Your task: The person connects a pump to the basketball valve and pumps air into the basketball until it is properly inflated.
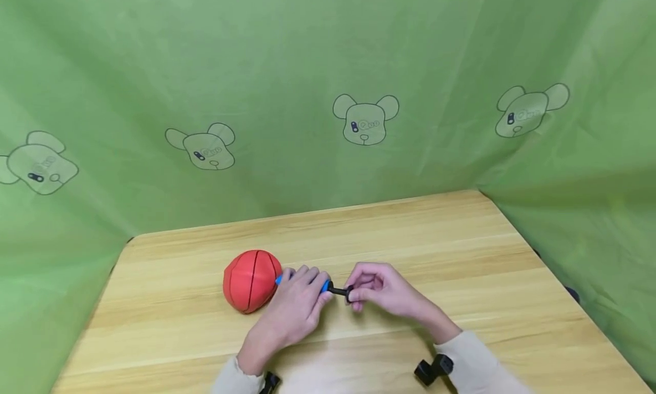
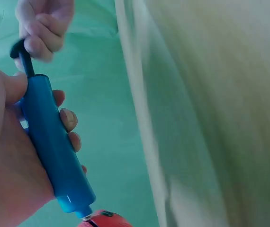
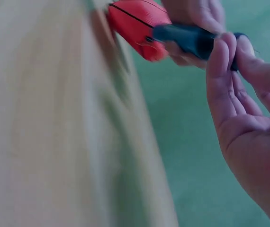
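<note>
My left hand (image 1: 294, 311) grips the blue barrel of a small hand pump (image 2: 54, 142), its fingers wrapped round it. With thumb and fingers my right hand (image 1: 386, 291) pinches the pump's black handle (image 2: 19, 48). A short length of black rod (image 1: 338, 291) shows between barrel and handle. At the pump's other end, the metal tip meets a red ball (image 1: 251, 280) with black lines, seen low in the left wrist view. The ball looks slightly dented and uneven, and sits on the table left of my left hand.
The wood-grain table (image 1: 410, 229) has rounded far corners. Green cloth (image 1: 287, 52) printed with bear heads hangs behind it and along both sides. A black wrist camera (image 1: 433, 370) is strapped at the right sleeve, and another sits by the left sleeve.
</note>
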The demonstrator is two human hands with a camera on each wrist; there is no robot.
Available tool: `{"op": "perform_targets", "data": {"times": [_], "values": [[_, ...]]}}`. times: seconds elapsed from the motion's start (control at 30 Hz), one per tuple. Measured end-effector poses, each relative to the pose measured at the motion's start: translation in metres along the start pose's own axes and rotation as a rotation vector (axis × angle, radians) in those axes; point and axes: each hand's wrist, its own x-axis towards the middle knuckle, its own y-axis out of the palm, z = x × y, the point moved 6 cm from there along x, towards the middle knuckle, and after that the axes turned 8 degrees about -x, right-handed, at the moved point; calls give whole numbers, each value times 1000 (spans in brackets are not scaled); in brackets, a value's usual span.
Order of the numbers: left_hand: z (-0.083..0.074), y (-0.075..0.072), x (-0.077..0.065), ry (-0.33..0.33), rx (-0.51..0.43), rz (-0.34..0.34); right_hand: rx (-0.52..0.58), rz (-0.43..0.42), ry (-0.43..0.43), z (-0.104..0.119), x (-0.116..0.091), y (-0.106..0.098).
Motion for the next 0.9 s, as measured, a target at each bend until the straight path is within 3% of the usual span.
{"op": "perform_targets", "data": {"times": [0.23, 0.6, 0.9], "values": [[0, -1, -1, 46, -63, -25, -13, 21, 18, 8, 1, 5], [27, -26, -7, -15, -47, -89, -9, 43, 7, 32, -17, -27], [2, -4, -2, 24, -43, -31, -10, 8, -29, 11, -6, -4]]}}
